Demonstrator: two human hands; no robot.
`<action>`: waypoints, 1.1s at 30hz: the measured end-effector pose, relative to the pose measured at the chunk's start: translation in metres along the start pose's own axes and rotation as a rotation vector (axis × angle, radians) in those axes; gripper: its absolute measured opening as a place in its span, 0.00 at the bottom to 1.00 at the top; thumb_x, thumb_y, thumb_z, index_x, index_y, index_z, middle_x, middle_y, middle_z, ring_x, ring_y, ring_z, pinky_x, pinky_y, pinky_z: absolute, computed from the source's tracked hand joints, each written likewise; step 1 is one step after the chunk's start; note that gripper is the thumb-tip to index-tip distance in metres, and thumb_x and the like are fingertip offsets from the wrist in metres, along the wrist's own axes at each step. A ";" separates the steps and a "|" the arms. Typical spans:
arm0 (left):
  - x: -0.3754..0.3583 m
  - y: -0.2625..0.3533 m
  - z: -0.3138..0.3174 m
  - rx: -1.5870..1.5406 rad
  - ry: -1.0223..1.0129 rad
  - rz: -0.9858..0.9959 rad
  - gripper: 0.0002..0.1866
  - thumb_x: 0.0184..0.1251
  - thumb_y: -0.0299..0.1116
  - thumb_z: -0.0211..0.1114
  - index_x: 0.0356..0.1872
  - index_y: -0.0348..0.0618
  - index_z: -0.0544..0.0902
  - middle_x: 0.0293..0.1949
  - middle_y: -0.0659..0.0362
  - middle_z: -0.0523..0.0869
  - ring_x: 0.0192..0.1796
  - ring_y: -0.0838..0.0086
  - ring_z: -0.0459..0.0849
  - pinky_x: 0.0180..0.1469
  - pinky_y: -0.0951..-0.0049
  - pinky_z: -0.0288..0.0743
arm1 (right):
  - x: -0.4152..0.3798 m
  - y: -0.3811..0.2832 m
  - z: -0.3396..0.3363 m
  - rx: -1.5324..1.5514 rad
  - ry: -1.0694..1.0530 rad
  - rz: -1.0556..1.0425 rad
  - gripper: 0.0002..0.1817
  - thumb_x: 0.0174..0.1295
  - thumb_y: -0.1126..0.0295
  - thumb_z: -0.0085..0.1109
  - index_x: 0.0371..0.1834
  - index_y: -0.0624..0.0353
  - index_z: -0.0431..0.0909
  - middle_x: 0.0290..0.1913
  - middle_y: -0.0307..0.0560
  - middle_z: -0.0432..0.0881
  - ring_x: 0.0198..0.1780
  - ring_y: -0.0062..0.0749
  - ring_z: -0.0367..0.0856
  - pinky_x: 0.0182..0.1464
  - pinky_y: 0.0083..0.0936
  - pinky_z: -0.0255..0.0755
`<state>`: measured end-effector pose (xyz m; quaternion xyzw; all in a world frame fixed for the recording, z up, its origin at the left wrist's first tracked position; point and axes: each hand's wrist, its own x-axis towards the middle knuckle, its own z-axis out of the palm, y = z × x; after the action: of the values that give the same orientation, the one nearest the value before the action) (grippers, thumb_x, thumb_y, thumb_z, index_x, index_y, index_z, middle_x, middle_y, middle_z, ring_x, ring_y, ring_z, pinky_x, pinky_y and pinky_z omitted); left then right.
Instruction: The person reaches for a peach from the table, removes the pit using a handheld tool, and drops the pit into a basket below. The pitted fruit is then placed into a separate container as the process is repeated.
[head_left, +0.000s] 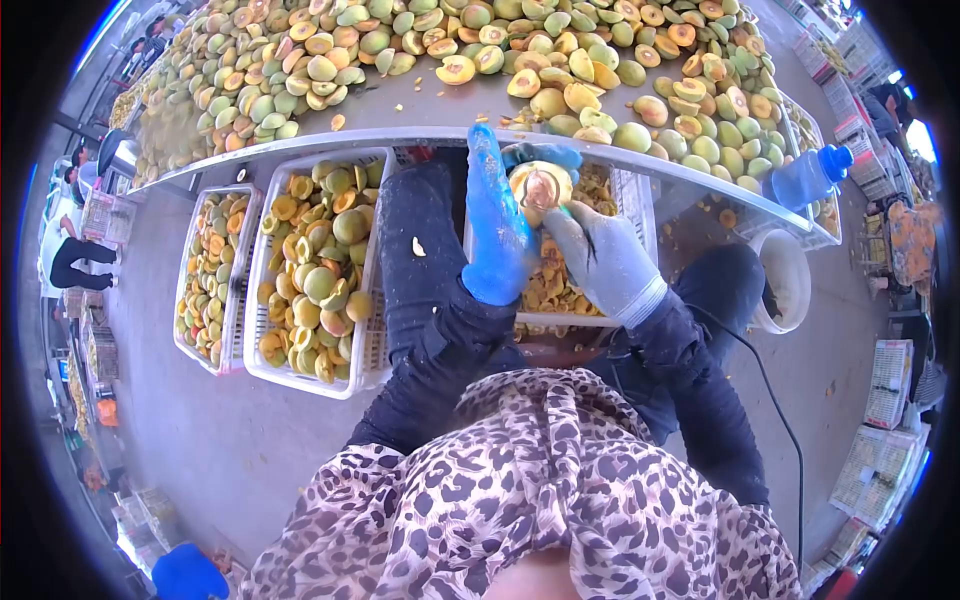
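My left hand, in a blue glove, grips a halved peach-like fruit, its cut face with a brown pit hollow turned toward me. One blue finger points up beside it and others curl behind it. Against the fruit's lower right edge is my right hand, in a pale grey glove, its fingers closed. Whatever they hold is mostly hidden; only a thin dark sliver shows. Below both hands, between my knees, a white crate contains fruit scraps.
A metal-edged table heaped with green-yellow fruit halves stands in front. Two white crates of fruit sit at left. At right are a blue-capped bottle, a white bucket and a black cable. People work farther off.
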<state>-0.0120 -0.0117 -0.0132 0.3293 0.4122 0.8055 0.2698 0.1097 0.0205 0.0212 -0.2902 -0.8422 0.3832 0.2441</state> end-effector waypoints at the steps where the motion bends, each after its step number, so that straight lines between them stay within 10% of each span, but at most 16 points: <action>1: 0.004 -0.002 -0.007 0.106 -0.091 0.128 0.29 0.69 0.47 0.59 0.60 0.35 0.65 0.42 0.48 0.83 0.38 0.64 0.85 0.44 0.68 0.81 | -0.002 -0.004 -0.003 0.002 0.000 0.000 0.18 0.68 0.58 0.50 0.33 0.64 0.76 0.24 0.64 0.78 0.29 0.58 0.80 0.30 0.46 0.71; 4: 0.022 0.024 -0.017 -0.028 -0.409 0.024 0.31 0.68 0.48 0.60 0.62 0.36 0.62 0.42 0.44 0.83 0.34 0.62 0.86 0.43 0.68 0.82 | -0.008 -0.013 -0.014 0.133 -0.173 0.091 0.19 0.68 0.58 0.50 0.34 0.65 0.78 0.25 0.67 0.78 0.32 0.61 0.78 0.33 0.45 0.71; 6: 0.037 0.030 -0.018 -0.169 -0.495 -0.482 0.33 0.68 0.48 0.60 0.64 0.35 0.61 0.41 0.42 0.83 0.35 0.62 0.85 0.42 0.66 0.82 | -0.009 -0.010 -0.013 0.034 -0.201 0.135 0.20 0.68 0.57 0.50 0.37 0.65 0.79 0.22 0.60 0.79 0.24 0.51 0.80 0.27 0.37 0.70; 7: 0.018 0.030 -0.015 0.006 -0.556 -0.059 0.32 0.70 0.51 0.54 0.61 0.32 0.65 0.40 0.43 0.84 0.38 0.62 0.85 0.42 0.66 0.81 | -0.008 -0.012 -0.015 0.025 -0.193 0.129 0.20 0.68 0.57 0.50 0.37 0.65 0.79 0.22 0.60 0.79 0.24 0.51 0.80 0.27 0.37 0.70; 10: -0.001 0.037 0.002 -0.189 -0.268 -0.063 0.29 0.73 0.53 0.48 0.57 0.33 0.70 0.41 0.44 0.84 0.39 0.64 0.85 0.43 0.67 0.79 | -0.014 -0.023 -0.016 0.479 -0.278 0.479 0.21 0.70 0.55 0.49 0.41 0.66 0.79 0.19 0.36 0.74 0.18 0.15 0.70 0.20 0.18 0.63; 16: -0.002 0.037 -0.011 -0.086 -0.229 -0.386 0.26 0.74 0.50 0.45 0.37 0.33 0.79 0.29 0.52 0.84 0.29 0.68 0.82 0.36 0.73 0.78 | -0.020 -0.015 0.001 0.414 -0.286 0.194 0.22 0.72 0.53 0.42 0.29 0.61 0.72 0.17 0.35 0.69 0.12 0.18 0.64 0.14 0.18 0.57; 18: -0.002 0.036 -0.009 -0.054 -0.238 -0.317 0.25 0.74 0.50 0.45 0.38 0.33 0.78 0.30 0.51 0.84 0.28 0.67 0.83 0.34 0.71 0.78 | -0.015 -0.029 -0.016 0.580 -0.444 0.590 0.24 0.71 0.50 0.42 0.27 0.60 0.71 0.15 0.36 0.68 0.11 0.17 0.61 0.12 0.18 0.54; 26: 0.003 0.027 -0.011 -0.025 -0.382 -0.218 0.26 0.75 0.47 0.44 0.36 0.32 0.78 0.27 0.48 0.84 0.27 0.64 0.83 0.32 0.70 0.78 | -0.014 -0.023 -0.029 0.663 -0.615 0.671 0.27 0.69 0.44 0.43 0.26 0.59 0.70 0.14 0.33 0.61 0.11 0.15 0.56 0.13 0.13 0.51; 30: -0.009 0.034 0.005 -0.067 -0.129 -0.225 0.27 0.76 0.46 0.43 0.28 0.32 0.79 0.26 0.48 0.83 0.29 0.64 0.82 0.37 0.66 0.77 | -0.020 -0.009 -0.018 0.977 -0.669 0.689 0.30 0.68 0.40 0.39 0.22 0.56 0.67 0.14 0.30 0.61 0.12 0.14 0.58 0.13 0.13 0.53; 33: 0.004 0.022 -0.010 -0.026 -0.422 -0.174 0.25 0.76 0.46 0.43 0.34 0.32 0.78 0.27 0.48 0.83 0.30 0.65 0.83 0.36 0.69 0.78 | -0.017 -0.010 -0.024 1.015 -0.777 0.879 0.30 0.69 0.40 0.38 0.23 0.56 0.67 0.12 0.29 0.59 0.09 0.13 0.55 0.11 0.12 0.51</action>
<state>-0.0259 -0.0250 0.0025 0.4504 0.3629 0.6976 0.4229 0.1340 0.0153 0.0397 -0.2952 -0.3961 0.8580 -0.1404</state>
